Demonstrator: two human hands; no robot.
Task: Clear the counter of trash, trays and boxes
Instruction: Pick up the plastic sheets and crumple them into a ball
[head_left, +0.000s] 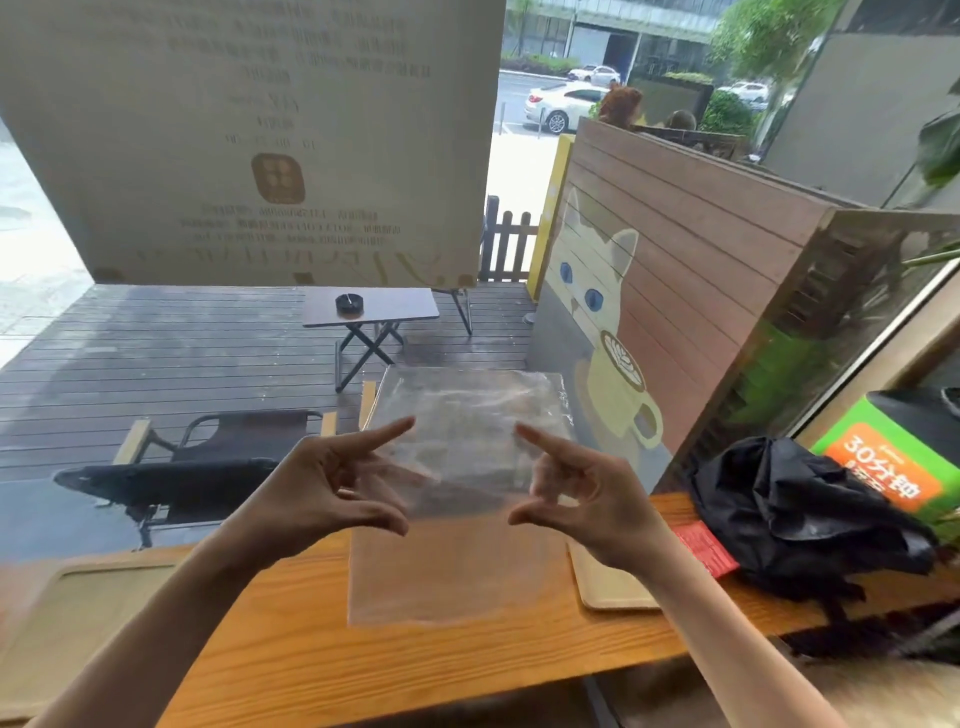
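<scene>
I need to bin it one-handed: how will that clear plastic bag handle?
The clear plastic bag is probably very light and floppy: its lower part hangs limp to the counter. It looks glossy, so likely slippery; the left hand and right hand both pinch it.

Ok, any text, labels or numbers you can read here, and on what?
"30分钟": white on the orange panel of the green box at right.
Window poster: seen from behind, mirrored and blurred, unreadable.
Red slip on the counter: print too small.
Clear plastic bag: no text.
</scene>
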